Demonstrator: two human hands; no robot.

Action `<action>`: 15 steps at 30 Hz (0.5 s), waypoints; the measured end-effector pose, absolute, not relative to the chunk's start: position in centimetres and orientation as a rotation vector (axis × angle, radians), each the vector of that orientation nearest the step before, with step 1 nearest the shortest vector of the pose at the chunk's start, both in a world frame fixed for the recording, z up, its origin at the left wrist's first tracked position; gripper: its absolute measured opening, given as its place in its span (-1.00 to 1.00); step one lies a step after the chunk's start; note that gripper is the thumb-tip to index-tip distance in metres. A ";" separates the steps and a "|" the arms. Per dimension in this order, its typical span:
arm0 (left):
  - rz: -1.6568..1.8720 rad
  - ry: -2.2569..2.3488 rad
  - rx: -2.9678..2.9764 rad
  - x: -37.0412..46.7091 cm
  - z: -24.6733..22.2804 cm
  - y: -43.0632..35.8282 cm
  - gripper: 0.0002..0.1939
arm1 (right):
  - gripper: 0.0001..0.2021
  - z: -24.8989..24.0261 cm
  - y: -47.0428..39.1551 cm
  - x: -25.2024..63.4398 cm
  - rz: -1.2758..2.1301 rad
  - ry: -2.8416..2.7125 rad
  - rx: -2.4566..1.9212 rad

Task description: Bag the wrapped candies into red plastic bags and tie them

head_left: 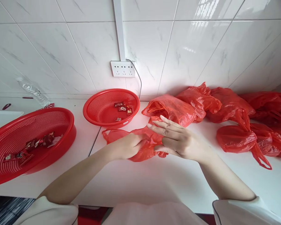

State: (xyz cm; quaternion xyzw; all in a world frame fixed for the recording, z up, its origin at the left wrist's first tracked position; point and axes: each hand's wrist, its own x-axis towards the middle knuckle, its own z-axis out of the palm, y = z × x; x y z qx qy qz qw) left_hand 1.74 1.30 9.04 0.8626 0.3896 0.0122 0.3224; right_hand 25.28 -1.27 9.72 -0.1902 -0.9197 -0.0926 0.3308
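Note:
A crumpled, thin red plastic bag [140,154] lies on the white table in front of me. My left hand [128,145] is closed on it, its fingertips partly hidden in the folds. At the bag's right side is my right hand [181,139], fingers stretched out and apart, with the fingertips against or just over the plastic. Right behind the hands sits a fuller red bag [170,106] with its mouth facing left. A small red basket [93,117] beyond my left hand holds several wrapped sweets [122,108].
More filled red bags, one a knotted bag [235,139], crowd the right side. A large red basket [69,134] with several small packets [46,139] stands at left. Behind it a clear plastic bottle [35,92] leans near the wall. A socket panel [123,69] with a cable is on the tiles.

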 end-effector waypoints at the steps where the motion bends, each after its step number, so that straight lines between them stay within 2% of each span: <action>1: -0.086 1.110 2.290 1.6 8.6 1.6 -0.73 | -0.81 9.8 -1.4 25.5 -0.257 -2.410 -0.534; 2: -0.200 1.212 2.319 1.3 8.1 1.9 -0.71 | -0.80 9.7 -1.5 25.8 -0.270 -2.420 -0.587; 6: -0.511 1.524 2.323 0.0 6.1 2.7 -0.33 | -0.71 8.5 -1.0 27.5 -0.258 -2.526 -0.935; 9: -0.589 1.592 2.275 -0.5 5.0 3.1 -0.19 | -0.61 7.9 -0.6 27.9 -0.210 -2.586 -1.225; 12: -0.596 1.552 2.349 -0.3 4.5 3.4 -0.26 | -0.69 8.4 -1.4 25.9 -0.324 -2.434 -1.291; 15: -0.536 1.491 2.427 0.3 3.9 3.6 -0.49 | -0.74 8.0 -2.6 22.1 -0.214 -2.527 -1.010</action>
